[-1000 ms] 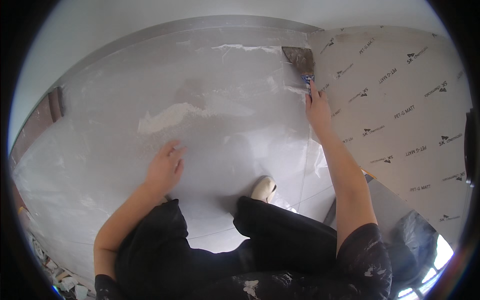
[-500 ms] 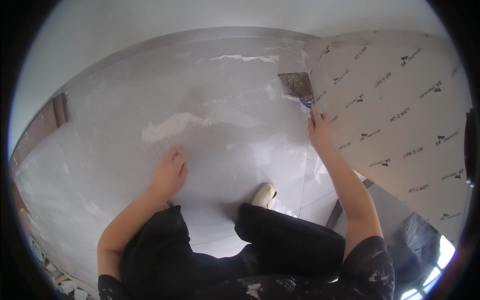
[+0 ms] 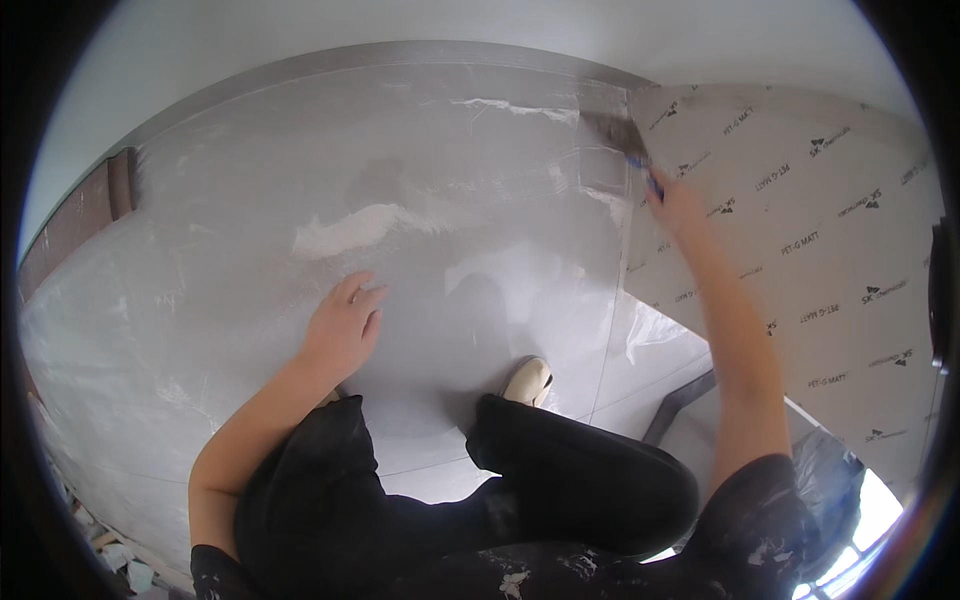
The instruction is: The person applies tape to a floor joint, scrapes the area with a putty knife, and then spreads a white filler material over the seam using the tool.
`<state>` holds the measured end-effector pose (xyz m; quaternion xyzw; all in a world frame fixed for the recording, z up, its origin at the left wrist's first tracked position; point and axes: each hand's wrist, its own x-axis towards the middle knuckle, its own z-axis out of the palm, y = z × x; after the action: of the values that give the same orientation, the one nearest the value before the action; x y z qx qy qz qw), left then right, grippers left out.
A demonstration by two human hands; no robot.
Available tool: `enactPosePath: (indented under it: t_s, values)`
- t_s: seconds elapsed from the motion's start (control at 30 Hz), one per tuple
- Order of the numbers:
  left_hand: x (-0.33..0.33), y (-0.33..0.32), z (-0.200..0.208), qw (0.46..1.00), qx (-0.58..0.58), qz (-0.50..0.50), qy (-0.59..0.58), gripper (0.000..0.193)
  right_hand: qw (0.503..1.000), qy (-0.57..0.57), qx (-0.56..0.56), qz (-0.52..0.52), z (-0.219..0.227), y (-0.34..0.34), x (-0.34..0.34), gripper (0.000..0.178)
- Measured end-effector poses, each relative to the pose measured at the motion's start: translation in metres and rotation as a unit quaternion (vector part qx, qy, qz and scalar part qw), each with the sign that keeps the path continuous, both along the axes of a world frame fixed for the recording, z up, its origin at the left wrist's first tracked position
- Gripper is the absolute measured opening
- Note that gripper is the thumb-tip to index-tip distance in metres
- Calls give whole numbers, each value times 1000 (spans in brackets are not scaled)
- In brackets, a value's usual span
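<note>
My right hand [image 3: 679, 205] is closed around the blue handle of a wide-bladed scraper [image 3: 622, 135], its dark blade blurred by motion. The blade is over the grey floor [image 3: 440, 300], at the far right beside a film-covered panel [image 3: 800, 240]. My left hand [image 3: 343, 318] hovers above the floor to the left, fingers loosely spread and holding nothing. Ahead of it lies a broad smear of white powdery residue [image 3: 350, 230]. A thinner white streak [image 3: 515, 106] runs left from near the blade.
A grey skirting strip [image 3: 400, 53] follows the pale wall at the far side. Dark reddish-brown trim [image 3: 85, 220] stands at the left. My light shoe [image 3: 528, 381] rests on the floor. Rubble [image 3: 115, 555] lies at lower left, and a dark plastic bag [image 3: 830, 480] at lower right.
My right hand has moved the scraper farther away and slightly right, toward the skirting. My left hand has shifted a little, with its fingers more spread. The view has also moved slightly.
</note>
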<state>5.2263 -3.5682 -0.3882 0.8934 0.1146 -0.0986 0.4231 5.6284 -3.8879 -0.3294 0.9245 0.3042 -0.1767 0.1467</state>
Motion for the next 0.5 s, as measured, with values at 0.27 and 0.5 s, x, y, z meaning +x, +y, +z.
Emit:
enactPosePath:
  t_s: [0.27,0.5]
  values:
    - [-6,4,-7,1000,-2,-1,-11,30,996,64,-34,-46,53,-37,-60,42]
    - [0,2,-1,1000,-6,-11,3,30,998,-1,49,-45,29,56,49,40]
